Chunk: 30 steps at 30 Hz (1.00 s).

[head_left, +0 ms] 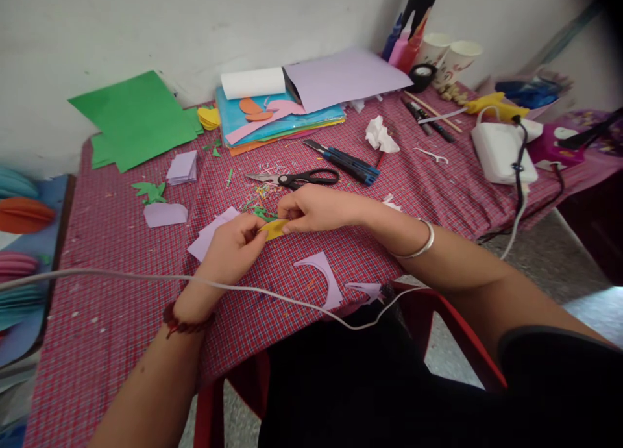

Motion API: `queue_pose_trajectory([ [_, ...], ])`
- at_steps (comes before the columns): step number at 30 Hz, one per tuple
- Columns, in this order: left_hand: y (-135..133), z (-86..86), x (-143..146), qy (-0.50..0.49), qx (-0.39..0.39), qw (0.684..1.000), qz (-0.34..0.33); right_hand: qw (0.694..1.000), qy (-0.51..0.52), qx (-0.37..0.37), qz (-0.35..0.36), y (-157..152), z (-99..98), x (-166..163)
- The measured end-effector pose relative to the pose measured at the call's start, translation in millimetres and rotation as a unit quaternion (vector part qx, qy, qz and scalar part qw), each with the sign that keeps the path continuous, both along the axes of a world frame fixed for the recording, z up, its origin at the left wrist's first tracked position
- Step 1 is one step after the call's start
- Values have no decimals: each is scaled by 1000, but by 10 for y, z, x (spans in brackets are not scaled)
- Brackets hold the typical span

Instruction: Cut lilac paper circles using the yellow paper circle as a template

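Red checked cloth (121,253) covers a table against a white wall (146,19). At its near middle, the left hand (233,243) pinches the left end of a small yellow paper piece (273,230) between thumb and fingers, while the right hand (318,208) pinches the right end. The step seems to be shaping or folding that paper; the next move probably calls for light, even fingertip pressure. Just beyond lie black-handled metal scissors (316,177), with a blue-handled utility knife (348,164) to their right. A curved lilac paper offcut (327,279) lies nearer, large green paper sheets (141,123) far left, and white printed paper cups (457,62) far right. No brand, label or writing is legible; the cups' markings are too small to read.
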<state>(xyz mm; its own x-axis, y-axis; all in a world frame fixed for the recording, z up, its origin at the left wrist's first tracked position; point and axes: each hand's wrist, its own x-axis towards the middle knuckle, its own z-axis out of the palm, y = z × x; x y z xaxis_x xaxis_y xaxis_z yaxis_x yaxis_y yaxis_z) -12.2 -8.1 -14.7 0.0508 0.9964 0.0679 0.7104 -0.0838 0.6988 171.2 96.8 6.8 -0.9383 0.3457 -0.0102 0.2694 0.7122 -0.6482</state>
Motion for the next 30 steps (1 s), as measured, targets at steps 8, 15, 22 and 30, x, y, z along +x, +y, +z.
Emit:
queue_pose_trajectory([
  [8,10,-76,3,-7,-34,999,3,1000,-5,14,-19,6,-86,-34],
  [15,0,9,53,-114,-46,991,61,999,17,-19,-38,11,-65,-39],
  [22,20,70,13,-386,-66,907,157,969,58,-227,-74,43,-95,-65],
  [30,10,-21,-52,-87,36,991,92,994,24,60,-84,-91,-5,-50],
])
